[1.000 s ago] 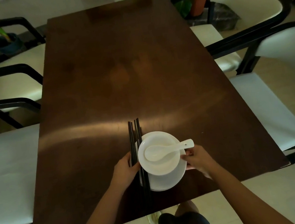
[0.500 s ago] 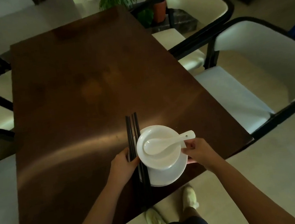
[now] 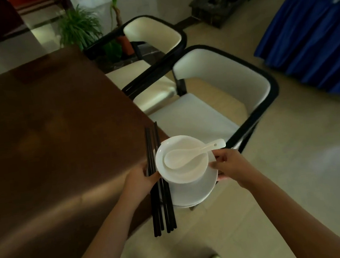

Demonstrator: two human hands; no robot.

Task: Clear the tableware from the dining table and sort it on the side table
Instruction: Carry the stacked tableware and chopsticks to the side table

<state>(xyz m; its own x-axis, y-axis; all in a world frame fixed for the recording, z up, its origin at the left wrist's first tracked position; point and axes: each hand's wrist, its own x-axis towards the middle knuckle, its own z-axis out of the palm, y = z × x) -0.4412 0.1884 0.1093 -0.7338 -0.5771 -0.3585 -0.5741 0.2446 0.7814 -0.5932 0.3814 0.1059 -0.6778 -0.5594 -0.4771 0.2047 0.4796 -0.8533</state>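
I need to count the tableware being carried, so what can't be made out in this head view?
- How many plates: the bowl and spoon hide the pile.
- Exact chopsticks count: dark, overlapping.
- Left hand grip: fingers tucked under the chopsticks.
- Blue-draped table top: blurred, cut by the frame edge.

Spoon (image 3: 190,156) in bowl (image 3: 181,160); bowl on plate (image 3: 197,187). Chopsticks (image 3: 158,180) left of bowl. Dining table (image 3: 47,146) left; two chairs (image 3: 220,91) behind stack; draped table (image 3: 314,43) far right.
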